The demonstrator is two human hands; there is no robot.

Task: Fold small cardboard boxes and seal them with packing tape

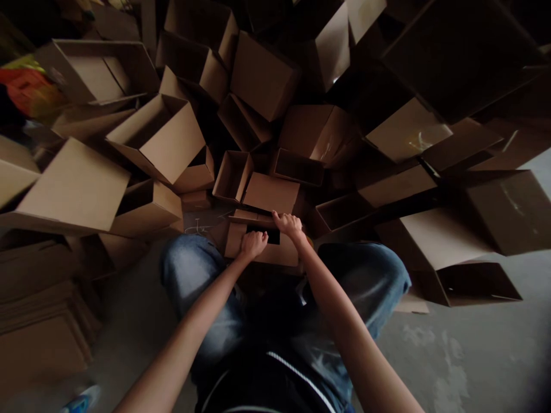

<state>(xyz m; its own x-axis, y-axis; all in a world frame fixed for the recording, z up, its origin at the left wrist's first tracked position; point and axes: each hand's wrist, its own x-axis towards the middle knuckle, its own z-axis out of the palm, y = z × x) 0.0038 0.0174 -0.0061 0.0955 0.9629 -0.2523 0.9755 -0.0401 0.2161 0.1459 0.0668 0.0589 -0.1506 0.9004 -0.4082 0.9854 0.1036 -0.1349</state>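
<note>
A small open cardboard box sits low between my knees, with a dark gap showing between its top flaps. My left hand is curled over the near edge of that gap, gripping the cardboard. My right hand grips the upper edge of a flap on the far side of the gap. The inside of the box is too dark to see. Just beyond it lies another cardboard box, close to my right hand but not touched by it.
Many open brown cardboard boxes are heaped ahead and to both sides. Jeans-clad knees flank the work. Flattened cardboard sheets are stacked at lower left. Grey concrete floor extends at lower right. A colourful bag lies at far left.
</note>
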